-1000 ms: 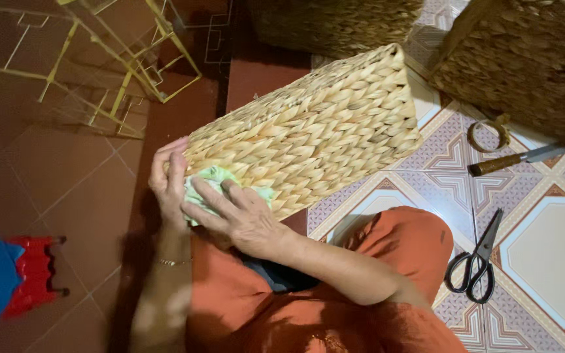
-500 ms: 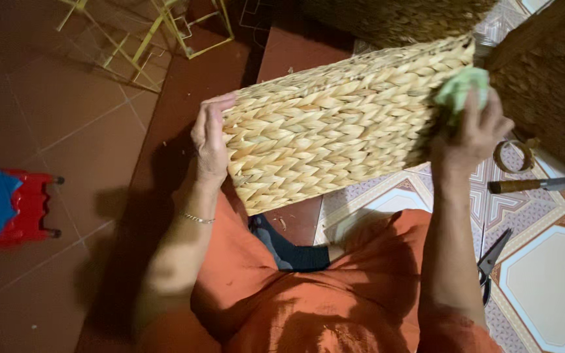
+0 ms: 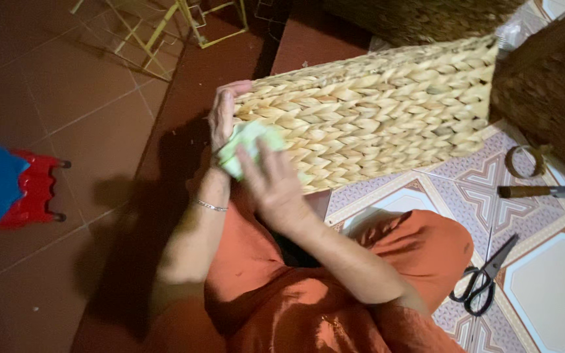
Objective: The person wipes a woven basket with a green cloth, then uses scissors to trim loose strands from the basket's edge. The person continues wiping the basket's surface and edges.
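Nearest to me is my lap in orange cloth (image 3: pixel 335 307), knees spread above the floor. Just past it my right hand (image 3: pixel 276 189) lies on a pale green cloth (image 3: pixel 246 140), fingers stretched over it and holding it pressed against the weave. The cloth sits at the near left corner of a long woven basket (image 3: pixel 374 117), which is tipped on its side across my knees with its straw-coloured wall facing me. My left hand (image 3: pixel 223 114), a thin bracelet (image 3: pixel 212 206) at the wrist, braces that same left end. Its fingers are released and laid flat along the edge, not curled round it.

I judge this to be wiping the basket's side, with the cloth at the start of a pass. A stroke along the weave would call for steady pressure from the right hand while the left keeps the end from sliding.

On the patterned tiles to my right lie black scissors (image 3: pixel 482 281), then a wooden-handled knife (image 3: pixel 537 191) and a small coiled ring (image 3: pixel 524 160). To my left stands a red stool (image 3: pixel 14 186). Farthest off are a yellow wire frame (image 3: pixel 165 26) and a darker basket (image 3: pixel 550 85).
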